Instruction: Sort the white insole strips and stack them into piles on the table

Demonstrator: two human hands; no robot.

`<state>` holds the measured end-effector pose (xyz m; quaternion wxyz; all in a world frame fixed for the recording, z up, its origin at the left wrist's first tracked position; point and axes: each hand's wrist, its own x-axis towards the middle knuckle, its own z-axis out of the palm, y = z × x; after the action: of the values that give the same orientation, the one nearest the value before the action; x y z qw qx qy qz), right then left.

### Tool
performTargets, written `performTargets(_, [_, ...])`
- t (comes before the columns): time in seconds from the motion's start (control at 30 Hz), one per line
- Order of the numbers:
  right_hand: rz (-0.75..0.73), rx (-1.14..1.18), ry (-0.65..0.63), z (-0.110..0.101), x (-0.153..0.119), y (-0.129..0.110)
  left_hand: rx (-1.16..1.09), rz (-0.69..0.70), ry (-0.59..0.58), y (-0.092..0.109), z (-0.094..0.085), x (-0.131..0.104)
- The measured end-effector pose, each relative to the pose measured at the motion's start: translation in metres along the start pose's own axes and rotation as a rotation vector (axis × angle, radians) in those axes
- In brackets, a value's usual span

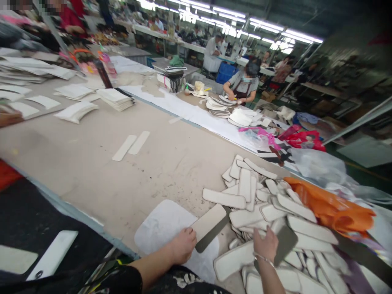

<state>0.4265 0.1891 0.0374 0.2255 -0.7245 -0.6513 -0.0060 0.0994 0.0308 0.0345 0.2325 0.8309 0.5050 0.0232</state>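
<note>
My left hand (183, 246) has its fingers curled at the lower end of a pale rectangular strip (210, 222). A dark grey strip (211, 236) lies beneath and beside that strip, above a white rounded sheet (159, 224) on the table. To the right, my right hand (266, 246) reaches over a heap of white rounded strips (245, 185) with dark edges. Its thumb and fingers look spread apart at the heap. A dark grey rounded piece (286, 241) sits right beside it, partly covered by the hand.
Two pale strips (125, 148) lie mid-table. Stacks of white pieces (114, 98) stand at the far left, near another person's hand (9, 116). Orange plastic (333, 208) borders the heap. A co-worker (243, 83) handles pieces across the table.
</note>
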Motion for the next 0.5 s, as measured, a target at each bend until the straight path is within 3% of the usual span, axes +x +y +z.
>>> performTargets(0.13, [-0.348,0.219,-0.168,0.036,-0.042,-0.052,0.024,-0.075,0.015,-0.015,0.005,-0.006])
performTargets(0.27, [-0.693,0.285,-0.454,0.047,-0.068,-0.124,0.045,-0.203,0.077,-0.05,-0.01,-0.035])
performTargets(0.37, [-0.844,0.225,-0.592,0.058,-0.08,-0.166,-0.013,-0.306,0.155,-0.076,-0.03,-0.071])
performTargets(0.5, [-0.948,0.096,-0.732,0.081,-0.093,-0.2,-0.134,-0.511,0.257,-0.1,-0.05,-0.11])
